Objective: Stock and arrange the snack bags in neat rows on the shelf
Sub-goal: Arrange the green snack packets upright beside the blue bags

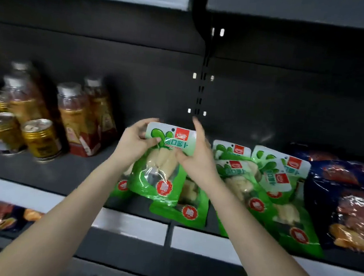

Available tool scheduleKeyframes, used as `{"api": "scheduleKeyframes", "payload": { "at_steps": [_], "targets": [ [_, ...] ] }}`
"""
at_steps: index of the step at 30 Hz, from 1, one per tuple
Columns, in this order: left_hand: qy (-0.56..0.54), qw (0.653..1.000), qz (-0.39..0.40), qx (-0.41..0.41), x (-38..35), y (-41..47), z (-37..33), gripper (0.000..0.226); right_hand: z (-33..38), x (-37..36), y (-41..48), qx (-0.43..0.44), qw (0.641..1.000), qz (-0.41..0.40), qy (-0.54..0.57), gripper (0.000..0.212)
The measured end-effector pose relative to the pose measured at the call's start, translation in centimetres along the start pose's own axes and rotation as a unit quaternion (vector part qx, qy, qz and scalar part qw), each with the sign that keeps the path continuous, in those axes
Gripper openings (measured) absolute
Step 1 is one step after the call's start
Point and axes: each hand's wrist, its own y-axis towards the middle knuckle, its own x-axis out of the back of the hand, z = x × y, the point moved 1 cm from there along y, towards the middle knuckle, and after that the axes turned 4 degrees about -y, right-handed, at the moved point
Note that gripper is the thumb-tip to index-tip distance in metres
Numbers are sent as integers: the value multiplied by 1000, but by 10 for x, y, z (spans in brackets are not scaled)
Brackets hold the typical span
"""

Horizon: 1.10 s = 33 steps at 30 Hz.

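Right of the grip, more green bags [268, 181] overlapping, left hand [135, 143] pinching top of held snack bag [158, 175], right hand [196, 161] clasping its other edge.

Dark shelf [73, 172], green snack bags [289, 235], blue bags [344, 198], cans [40, 139], bottles [76, 118]
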Motion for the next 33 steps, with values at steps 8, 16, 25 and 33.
{"api": "scheduleKeyframes", "payload": {
  "at_steps": [8, 16, 25, 33],
  "targets": [
    [151, 984, -85, 26, 66, -21, 19, 40, 16, -69, -1, 43, 989, 118, -76, 73],
    [332, 940, -75, 25, 75, -38, 50, 28, 0, -85, -13, 63, 976, 150, -142, 64],
    [317, 946, 38, 58, 83, -34, 48, 48, -1, -75, -3, 26, 991, 75, -109, 72],
    [353, 931, -10, 89, 73, -13, 55, 22, 10, -28, 28, 27, 994, -57, -93, 74]
  ]
}}
